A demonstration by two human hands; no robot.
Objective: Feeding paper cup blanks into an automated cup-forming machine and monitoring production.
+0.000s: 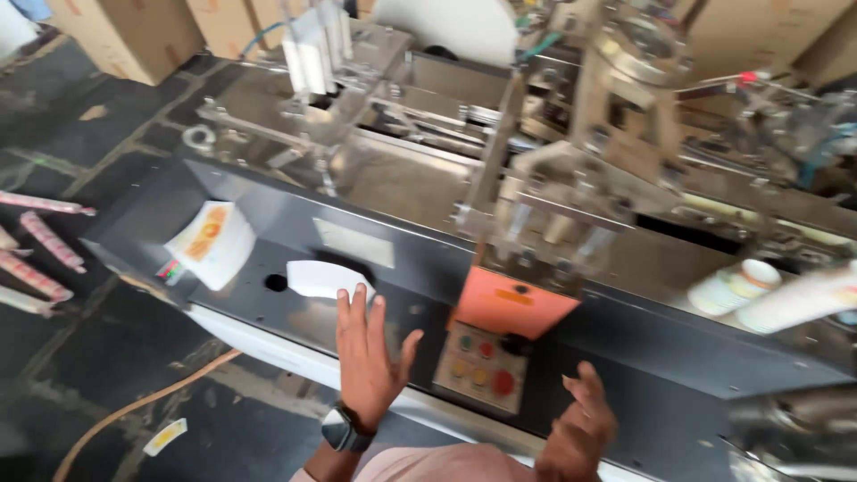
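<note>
Ahead of my left hand a white paper piece lies at my fingertips, with open dark panel beyond it up to a printed paper stack. My right hand hangs beside the button box; the orange housing and metal mechanism block the way above.

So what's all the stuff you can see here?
Grey metal machine: one, across the middle.
White paper piece: one, on the machine's dark panel, at the left fingertips.
White printed paper stack: one, orange mark, panel's left end.
Orange box with button panel: one, front centre.
White paper cup rolls: about two, blurred, right.
Wrapped cup sleeves: several, pinkish, floor left.
Brown cardboard boxes: several, top left.
Orange cable: one, floor.
Black wristwatch: one, left wrist.
Left hand: open, fingers spread.
Right hand: open, empty.
</note>
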